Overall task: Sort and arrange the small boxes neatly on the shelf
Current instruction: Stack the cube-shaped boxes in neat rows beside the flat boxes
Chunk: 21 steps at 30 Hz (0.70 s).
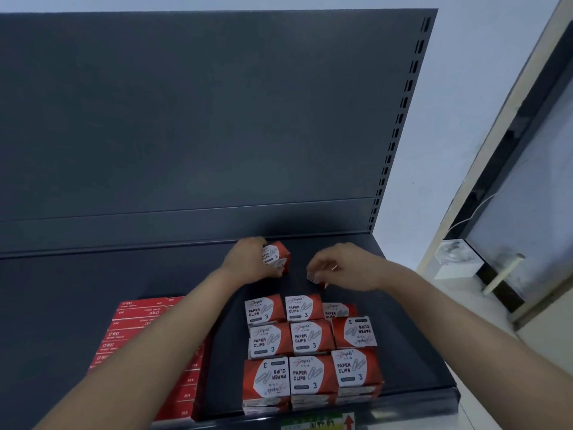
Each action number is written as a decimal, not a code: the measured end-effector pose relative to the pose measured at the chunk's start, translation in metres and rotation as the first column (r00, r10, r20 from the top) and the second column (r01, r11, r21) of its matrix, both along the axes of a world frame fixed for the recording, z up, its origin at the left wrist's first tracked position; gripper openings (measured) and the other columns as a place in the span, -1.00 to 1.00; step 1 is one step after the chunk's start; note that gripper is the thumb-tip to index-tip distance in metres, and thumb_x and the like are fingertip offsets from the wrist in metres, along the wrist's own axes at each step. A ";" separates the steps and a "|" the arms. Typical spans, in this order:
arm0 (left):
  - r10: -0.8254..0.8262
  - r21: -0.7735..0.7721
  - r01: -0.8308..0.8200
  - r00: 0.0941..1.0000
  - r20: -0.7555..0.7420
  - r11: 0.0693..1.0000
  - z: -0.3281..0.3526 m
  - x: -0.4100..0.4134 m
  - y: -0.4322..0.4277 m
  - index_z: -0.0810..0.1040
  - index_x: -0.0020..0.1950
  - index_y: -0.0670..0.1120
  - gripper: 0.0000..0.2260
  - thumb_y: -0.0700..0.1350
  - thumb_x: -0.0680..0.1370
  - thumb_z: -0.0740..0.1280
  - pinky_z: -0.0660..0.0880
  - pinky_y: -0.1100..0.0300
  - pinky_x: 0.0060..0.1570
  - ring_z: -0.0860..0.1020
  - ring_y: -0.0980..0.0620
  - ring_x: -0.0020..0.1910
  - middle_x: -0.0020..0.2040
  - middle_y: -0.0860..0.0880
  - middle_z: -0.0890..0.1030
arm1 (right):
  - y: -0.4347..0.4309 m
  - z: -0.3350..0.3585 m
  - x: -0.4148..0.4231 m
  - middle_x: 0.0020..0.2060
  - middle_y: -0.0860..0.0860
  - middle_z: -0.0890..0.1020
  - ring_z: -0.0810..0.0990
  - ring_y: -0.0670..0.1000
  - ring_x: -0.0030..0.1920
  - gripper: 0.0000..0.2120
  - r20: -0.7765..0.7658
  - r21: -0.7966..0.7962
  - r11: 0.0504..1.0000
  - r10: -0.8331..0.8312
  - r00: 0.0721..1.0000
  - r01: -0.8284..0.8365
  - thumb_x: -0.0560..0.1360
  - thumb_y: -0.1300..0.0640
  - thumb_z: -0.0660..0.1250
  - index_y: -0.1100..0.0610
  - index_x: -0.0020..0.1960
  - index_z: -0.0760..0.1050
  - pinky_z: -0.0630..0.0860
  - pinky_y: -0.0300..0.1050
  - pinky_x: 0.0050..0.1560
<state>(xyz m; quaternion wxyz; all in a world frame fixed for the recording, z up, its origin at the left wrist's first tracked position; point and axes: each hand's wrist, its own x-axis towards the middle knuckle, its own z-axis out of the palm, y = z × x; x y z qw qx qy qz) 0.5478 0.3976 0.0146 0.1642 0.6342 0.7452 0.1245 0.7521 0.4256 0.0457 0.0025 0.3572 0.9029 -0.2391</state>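
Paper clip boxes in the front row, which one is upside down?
The front-left paper clip box: its label reads upside down, while the front-middle box and front-right box read upright.

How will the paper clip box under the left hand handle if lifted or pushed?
The paper clip box, flat-sided cardboard, is probably stiff and unlikely to roll. The left hand wraps it alone, so it is likely easy to lift, if dense with clips. On the smooth shelf it should slide rather than tip.
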 end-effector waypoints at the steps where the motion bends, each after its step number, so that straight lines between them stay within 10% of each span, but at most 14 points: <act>1: 0.002 0.004 -0.002 1.000 0.010 1.000 0.000 0.000 0.000 0.52 0.02 -0.13 -0.60 0.06 0.32 0.50 0.36 0.20 -0.19 0.47 0.05 -0.14 0.01 -0.07 0.61 | 0.007 -0.003 0.003 0.16 0.03 0.60 0.56 -0.04 0.14 -0.74 -0.023 0.042 0.996 -0.072 0.997 0.073 0.55 0.15 0.25 0.14 0.22 0.51 0.47 -0.34 0.09; 5: 0.025 0.074 -0.030 0.997 0.070 0.997 0.006 0.000 -0.002 0.56 -0.04 -0.12 -0.66 0.05 0.33 0.50 0.37 0.19 -0.21 0.52 0.03 -0.13 -0.07 -0.05 0.61 | 0.032 -0.021 0.006 0.27 0.10 0.51 0.50 0.06 0.23 -0.52 -0.008 0.130 0.940 -0.316 0.949 0.314 0.50 0.04 0.34 0.18 0.36 0.35 0.43 -0.13 0.19; 9: -0.004 0.131 -0.014 0.990 0.141 0.991 0.022 0.002 -0.011 0.58 -0.05 -0.11 -0.68 0.06 0.34 0.49 0.37 0.22 -0.30 0.50 0.05 -0.16 -0.10 0.00 0.55 | 0.042 -0.038 0.000 0.41 0.10 0.36 0.39 0.08 0.37 -0.28 0.017 -0.142 0.939 -0.315 0.949 0.314 0.46 -0.02 0.37 0.10 0.49 0.10 0.34 -0.09 0.32; 15: 0.010 0.036 -0.026 0.918 0.396 0.999 0.035 0.001 -0.027 0.58 -0.05 -0.09 -0.73 -0.14 0.31 0.53 0.53 0.05 0.01 0.59 0.02 -0.08 -0.08 -0.01 0.63 | 0.044 -0.030 0.003 0.44 0.00 0.28 0.24 0.03 0.44 -0.44 0.101 -0.284 0.956 -0.052 0.994 0.079 0.49 0.21 0.28 -0.03 0.44 0.23 0.29 -0.05 0.39; 21: 0.085 -0.050 -0.069 0.881 0.466 0.996 0.031 -0.011 -0.033 0.58 -0.03 -0.08 -0.75 -0.21 0.33 0.51 0.52 0.15 -0.01 0.60 0.02 -0.04 -0.04 -0.03 0.66 | 0.035 -0.021 0.015 0.04 -0.05 0.52 0.49 -0.04 0.04 -0.63 0.089 0.043 0.995 -0.091 0.992 0.087 0.38 0.02 0.45 0.03 0.13 0.44 0.43 -0.19 0.02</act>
